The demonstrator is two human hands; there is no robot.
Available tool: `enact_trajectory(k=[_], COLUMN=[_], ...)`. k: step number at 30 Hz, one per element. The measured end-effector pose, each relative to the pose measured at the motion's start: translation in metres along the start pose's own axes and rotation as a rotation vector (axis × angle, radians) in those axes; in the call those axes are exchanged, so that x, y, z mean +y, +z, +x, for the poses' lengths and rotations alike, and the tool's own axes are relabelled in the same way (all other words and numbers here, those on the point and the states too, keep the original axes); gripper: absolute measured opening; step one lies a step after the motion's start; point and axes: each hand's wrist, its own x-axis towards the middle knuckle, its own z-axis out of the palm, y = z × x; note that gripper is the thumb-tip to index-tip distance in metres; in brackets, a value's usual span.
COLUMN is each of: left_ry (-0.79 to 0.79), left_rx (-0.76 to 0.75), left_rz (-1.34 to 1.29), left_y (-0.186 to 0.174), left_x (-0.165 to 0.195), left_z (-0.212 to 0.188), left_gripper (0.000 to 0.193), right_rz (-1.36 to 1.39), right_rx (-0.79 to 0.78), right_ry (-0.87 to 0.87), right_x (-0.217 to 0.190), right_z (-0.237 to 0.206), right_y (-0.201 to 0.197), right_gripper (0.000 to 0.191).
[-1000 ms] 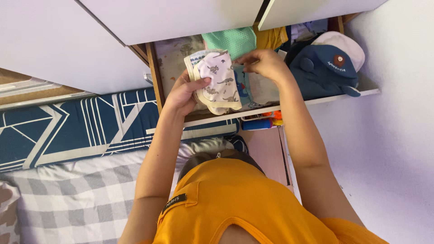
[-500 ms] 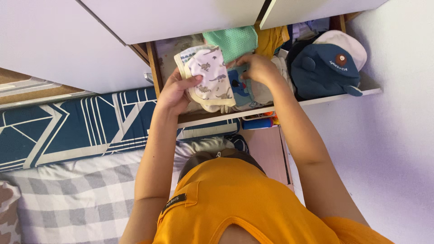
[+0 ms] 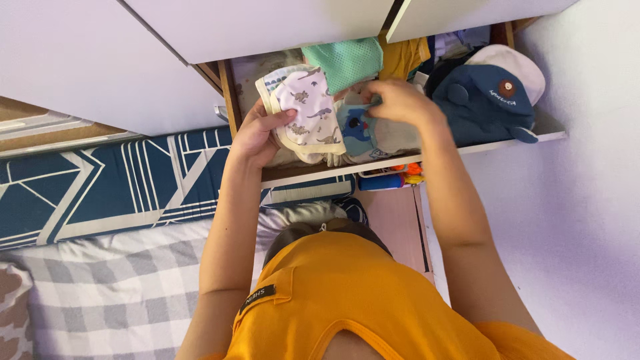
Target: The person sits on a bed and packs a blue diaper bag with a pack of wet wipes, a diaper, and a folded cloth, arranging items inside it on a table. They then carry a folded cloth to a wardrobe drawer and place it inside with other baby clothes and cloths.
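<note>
My left hand (image 3: 257,137) grips a folded white cloth with a dinosaur print (image 3: 308,113) and holds it upright at the left end of a shelf (image 3: 480,147) packed with clothes. My right hand (image 3: 400,100) is closed on the top of a blue and grey folded garment (image 3: 363,132) just right of that cloth. A green mesh garment (image 3: 343,60) lies right behind both hands.
A navy and white cap (image 3: 487,93) sits at the shelf's right end, a yellow garment (image 3: 403,57) behind it. White cupboard doors (image 3: 260,23) hang above. A blue and orange item (image 3: 390,180) lies under the shelf. A blue patterned mat (image 3: 100,180) and checked bedding (image 3: 80,287) are on the left.
My left hand has shifted the dinosaur cloth slightly left, baring the blue garment beside it. My right hand has stayed at the stack, fingers now pinched on that garment.
</note>
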Motion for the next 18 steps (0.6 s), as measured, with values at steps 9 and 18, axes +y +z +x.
enact_trajectory(k=[9, 18], left_ry=[-0.014, -0.018], left_rx=[0.039, 0.022], left_rz=[0.009, -0.004], left_y=[0.005, 0.005], left_x=[0.0, 0.001], left_z=[-0.002, -0.002], left_gripper=[0.056, 0.055], right_rz=[-0.256, -0.503], right_rx=[-0.034, -0.002], right_ry=[-0.049, 0.054], right_x=[0.0, 0.0], right_z=[0.01, 0.008], right_y=[0.015, 0.004], right_gripper=[0.074, 0.051])
